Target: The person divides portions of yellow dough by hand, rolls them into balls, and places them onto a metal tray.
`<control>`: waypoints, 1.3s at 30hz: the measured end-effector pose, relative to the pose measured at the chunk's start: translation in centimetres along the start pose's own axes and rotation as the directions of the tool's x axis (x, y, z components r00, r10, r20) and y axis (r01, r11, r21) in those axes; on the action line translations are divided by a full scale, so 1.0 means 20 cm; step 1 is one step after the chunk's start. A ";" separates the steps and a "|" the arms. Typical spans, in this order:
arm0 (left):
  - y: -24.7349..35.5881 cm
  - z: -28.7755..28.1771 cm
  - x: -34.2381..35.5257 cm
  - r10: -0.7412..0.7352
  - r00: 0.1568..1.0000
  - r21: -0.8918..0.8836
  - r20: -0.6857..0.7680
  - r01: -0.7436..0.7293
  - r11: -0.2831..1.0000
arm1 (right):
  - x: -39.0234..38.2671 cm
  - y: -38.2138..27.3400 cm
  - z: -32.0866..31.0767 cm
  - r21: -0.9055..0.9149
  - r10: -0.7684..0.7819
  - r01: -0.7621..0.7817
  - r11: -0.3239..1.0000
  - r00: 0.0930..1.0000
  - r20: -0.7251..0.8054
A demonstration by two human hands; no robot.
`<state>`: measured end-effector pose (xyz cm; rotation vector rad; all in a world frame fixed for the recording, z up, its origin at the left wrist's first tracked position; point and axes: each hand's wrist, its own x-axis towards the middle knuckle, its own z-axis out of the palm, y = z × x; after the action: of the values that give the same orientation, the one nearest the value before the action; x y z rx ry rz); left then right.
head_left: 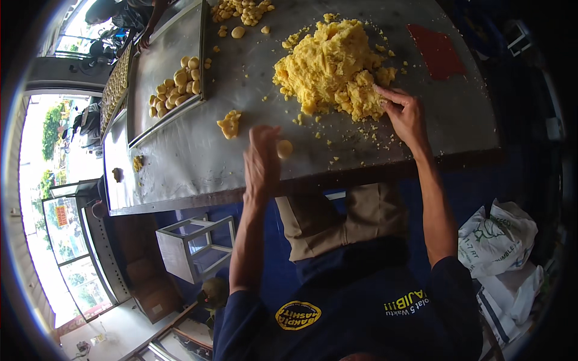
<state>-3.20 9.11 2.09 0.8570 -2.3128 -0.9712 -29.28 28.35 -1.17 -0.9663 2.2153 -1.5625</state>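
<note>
A big heap of crumbly yellow dough (331, 66) lies on the steel table (198, 150). My right hand (406, 114) pinches at the heap's near right edge, fingers closed on some dough. My left hand (262, 159) is nearer the table's front edge, with a small round yellow dough ball (285, 148) at its fingertips. A loose dough lump (229, 124) lies just left of that hand.
A metal tray (165, 54) at the left holds several shaped dough balls (176, 87). More dough pieces (244, 11) lie at the far edge. A red scraper (438, 51) lies at the right. White plastic bags (497, 240) and a small white stool (195, 246) stand below the table.
</note>
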 end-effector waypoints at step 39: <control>-0.49 -0.41 0.13 -0.283 0.949 -0.036 -0.142 0.280 0.959 | -0.24 -0.08 0.01 -0.722 -0.116 0.153 0.675 0.988 0.101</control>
<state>3.77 -1.88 0.36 1.2349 -2.0938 -1.0031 -24.99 30.99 -0.61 -1.3657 2.8370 -0.6157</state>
